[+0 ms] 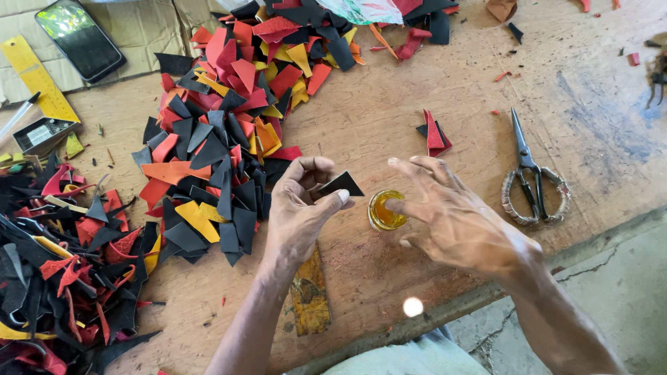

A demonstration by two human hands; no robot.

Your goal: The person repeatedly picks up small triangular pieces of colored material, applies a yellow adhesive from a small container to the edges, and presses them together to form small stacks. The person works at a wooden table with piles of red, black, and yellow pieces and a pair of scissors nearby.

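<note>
My left hand (299,208) pinches a small black triangular piece (340,185) between thumb and fingers, just above the wooden tabletop. To its right stands a small round pot of yellow glue (385,210). My right hand (451,215) hovers beside the pot with fingers spread, one fingertip at the pot's rim. A small stack of red and black triangles (433,135) lies a little beyond the hands.
A long heap of red, black, orange and yellow cut pieces (222,125) runs along the left. Scissors (531,177) lie at the right. A phone (80,38), a yellow ruler (38,76) and a small tin (42,133) sit far left. A worn flat tool (309,295) lies near the table edge.
</note>
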